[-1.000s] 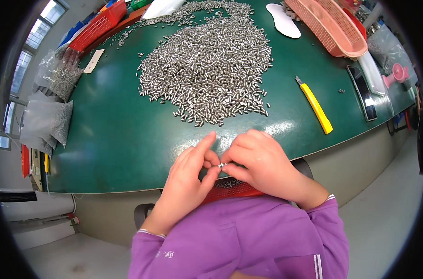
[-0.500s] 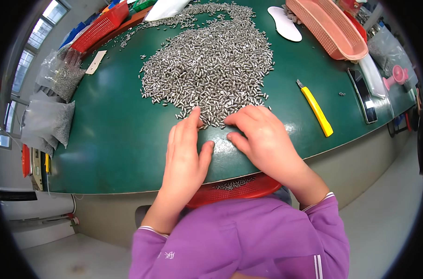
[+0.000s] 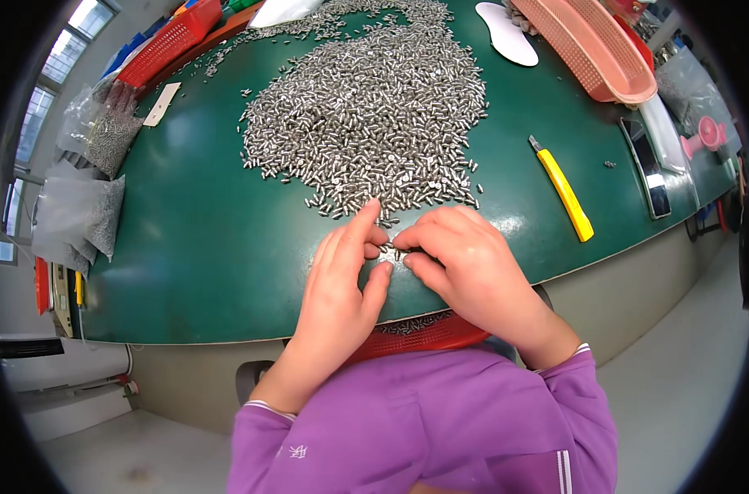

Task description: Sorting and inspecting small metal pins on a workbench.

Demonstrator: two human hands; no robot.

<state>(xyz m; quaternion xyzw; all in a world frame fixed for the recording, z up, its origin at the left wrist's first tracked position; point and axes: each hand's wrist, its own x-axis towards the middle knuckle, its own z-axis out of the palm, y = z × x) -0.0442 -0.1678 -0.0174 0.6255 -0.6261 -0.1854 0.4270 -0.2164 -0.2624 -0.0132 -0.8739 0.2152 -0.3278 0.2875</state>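
Observation:
A large heap of small silver metal pins with rounded ends spreads over the green table. At its near edge, my left hand rests with fingers stretched forward and thumb apart, the index fingertip touching the lowest pins. My right hand faces it with fingers bent and thumb and index a little apart. A few loose pins lie on the tabletop between the two hands' fingertips, partly hidden by them. Below the table edge, a red basket sits at my lap with more pins inside.
A yellow utility knife and a phone lie to the right. Pink baskets and a white insole-shaped piece are at the far right. Filled plastic bags, a white tag and a red basket line the left.
My hands have come closer together, the left moving rightward. A few pins have come away from the heap toward me, between my fingertips. The view has shifted slightly.

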